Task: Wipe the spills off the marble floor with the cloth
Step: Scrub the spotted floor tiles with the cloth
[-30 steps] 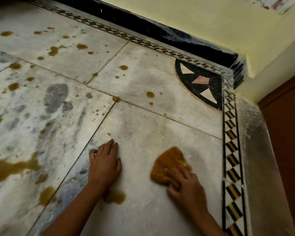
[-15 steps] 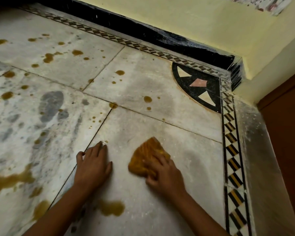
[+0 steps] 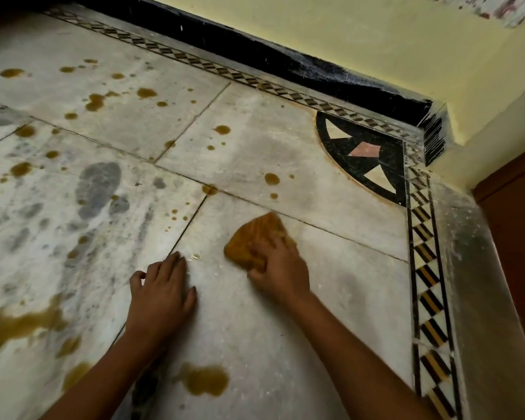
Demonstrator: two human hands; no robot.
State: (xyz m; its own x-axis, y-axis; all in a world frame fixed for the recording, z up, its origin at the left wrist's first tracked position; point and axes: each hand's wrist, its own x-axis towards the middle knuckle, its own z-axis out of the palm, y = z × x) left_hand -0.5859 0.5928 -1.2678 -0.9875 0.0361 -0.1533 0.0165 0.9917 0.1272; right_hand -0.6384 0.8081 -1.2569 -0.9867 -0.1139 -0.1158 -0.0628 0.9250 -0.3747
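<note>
- Ochre-brown crumpled cloth (image 3: pixel 255 241): lies on the white veined marble floor (image 3: pixel 340 304), on the slab next to the right edge, just short of the joint toward the far-right corner.
- Right hand (image 3: pixel 281 268): rests on top of the cloth with fingers bent over it and the thumb at its near edge. It grips the cloth and presses it to the floor. Motion blur hides finer detail.
- Left hand (image 3: pixel 161 292): laid palm-down on the floor just beside the cloth, fingers relaxed, holding nothing. It appears to serve as a brace.
- Done, as judged: the slab area around the cloth toward the black-and-yellow chequered border strip (image 3: pixel 428 277) shows almost no brown spots.
- Left on that slab: a brown puddle (image 3: pixel 205 380) between the forearms, and a small clear droplet (image 3: pixel 195 256) near the left fingertips.
- Left elsewhere: round brown drops (image 3: pixel 272 178) on the far slab near the black quarter-circle corner inlay (image 3: pixel 367 156), scattered drops on the far-left slabs, and a large brown pool (image 3: pixel 12 325) at the left edge.
- Assessment: early stage; most spills are not yet wiped.
</note>
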